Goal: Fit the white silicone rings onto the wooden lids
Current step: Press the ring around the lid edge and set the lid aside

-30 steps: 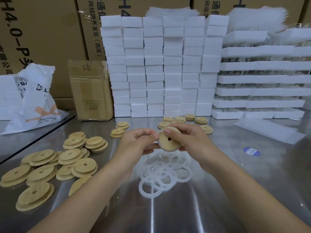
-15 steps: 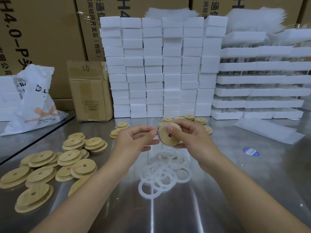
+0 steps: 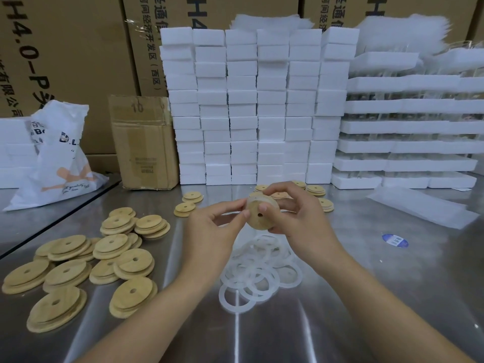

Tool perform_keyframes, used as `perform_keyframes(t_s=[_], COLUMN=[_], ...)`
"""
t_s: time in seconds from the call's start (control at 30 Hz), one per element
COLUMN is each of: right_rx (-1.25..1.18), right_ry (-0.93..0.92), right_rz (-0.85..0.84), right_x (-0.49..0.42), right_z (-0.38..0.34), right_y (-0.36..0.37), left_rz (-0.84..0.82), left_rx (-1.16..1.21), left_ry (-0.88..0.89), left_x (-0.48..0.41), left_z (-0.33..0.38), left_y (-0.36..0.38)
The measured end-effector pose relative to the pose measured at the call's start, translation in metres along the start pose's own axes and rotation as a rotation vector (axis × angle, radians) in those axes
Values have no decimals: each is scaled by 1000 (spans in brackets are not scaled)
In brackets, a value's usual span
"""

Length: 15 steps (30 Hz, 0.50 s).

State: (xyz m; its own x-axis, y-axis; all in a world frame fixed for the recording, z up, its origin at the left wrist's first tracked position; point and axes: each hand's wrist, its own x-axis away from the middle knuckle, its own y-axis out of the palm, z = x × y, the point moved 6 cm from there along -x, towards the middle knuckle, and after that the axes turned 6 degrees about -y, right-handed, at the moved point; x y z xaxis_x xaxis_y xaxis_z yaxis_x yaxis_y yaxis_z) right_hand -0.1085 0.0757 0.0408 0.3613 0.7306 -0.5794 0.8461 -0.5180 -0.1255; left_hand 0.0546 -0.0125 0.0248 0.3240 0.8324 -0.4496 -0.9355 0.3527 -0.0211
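Note:
I hold one round wooden lid [image 3: 258,218] with a small centre hole above the steel table, tilted toward me. My right hand [image 3: 296,216] grips it from the right, thumb on its face and fingers over its top edge. My left hand [image 3: 212,226] pinches its left rim, where a white silicone ring [image 3: 255,198] sits along the lid's upper edge. A loose pile of white silicone rings [image 3: 258,271] lies on the table just below my hands. Several bare wooden lids [image 3: 86,260] are heaped at the left.
More wooden lids [image 3: 315,190] lie behind my hands near stacked white foam blocks [image 3: 256,106]. A small cardboard box [image 3: 144,142] and a white plastic bag [image 3: 57,153] stand at the back left. A foam sheet [image 3: 421,208] and a blue sticker [image 3: 395,240] lie at the right.
Both hands have lifted the lid a little higher and farther from me. My left fingers have closed in onto its left rim, and the lid has turned slightly.

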Motion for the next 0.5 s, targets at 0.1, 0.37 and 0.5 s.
perform_keyframes(t_s=[0.1, 0.37, 0.5], right_rx=[22, 126, 131], right_ry=[-60, -97, -108], right_rz=[5, -20, -29], right_x=[1, 0, 0], right_z=[-4, -3, -4], right_y=[2, 3, 3], left_rz=[-2, -17, -23], left_rx=[-7, 52, 35], left_ry=[-22, -20, -14], left_x=[-1, -1, -2], left_z=[-1, 3, 4], left_y=[1, 3, 3])
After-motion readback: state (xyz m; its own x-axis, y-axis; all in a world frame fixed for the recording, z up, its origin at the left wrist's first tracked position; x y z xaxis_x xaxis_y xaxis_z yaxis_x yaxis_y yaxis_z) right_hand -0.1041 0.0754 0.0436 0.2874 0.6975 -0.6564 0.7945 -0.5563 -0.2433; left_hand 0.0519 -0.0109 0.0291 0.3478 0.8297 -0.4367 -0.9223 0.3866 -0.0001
